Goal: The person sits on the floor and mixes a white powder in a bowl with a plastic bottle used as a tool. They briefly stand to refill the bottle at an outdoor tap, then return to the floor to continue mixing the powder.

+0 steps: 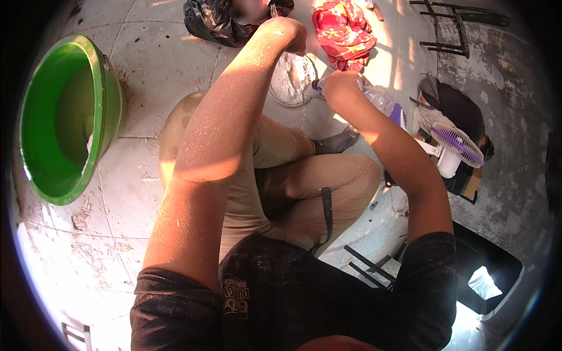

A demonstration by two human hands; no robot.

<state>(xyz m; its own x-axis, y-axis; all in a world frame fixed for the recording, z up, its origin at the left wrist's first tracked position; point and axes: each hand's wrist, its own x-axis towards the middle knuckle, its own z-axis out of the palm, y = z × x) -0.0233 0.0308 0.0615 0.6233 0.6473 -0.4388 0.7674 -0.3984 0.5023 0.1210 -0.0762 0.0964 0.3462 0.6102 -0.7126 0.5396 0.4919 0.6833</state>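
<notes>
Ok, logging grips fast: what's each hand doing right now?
Left hand: bent over at the wrist, fingers hidden, cannot tell.
Right hand: fingers hidden too, cannot tell.

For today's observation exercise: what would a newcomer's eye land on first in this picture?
The big green basin at far left stands out against the pale tiled floor. Two bare forearms rise through the middle, the left hand and right hand over a round grey dish. A red patterned cloth lies at the top, a small purple fan at right.

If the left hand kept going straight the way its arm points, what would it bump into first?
Probably the crumpled black plastic bag on the floor just beyond the left hand, though depth is hard to judge here.
</notes>
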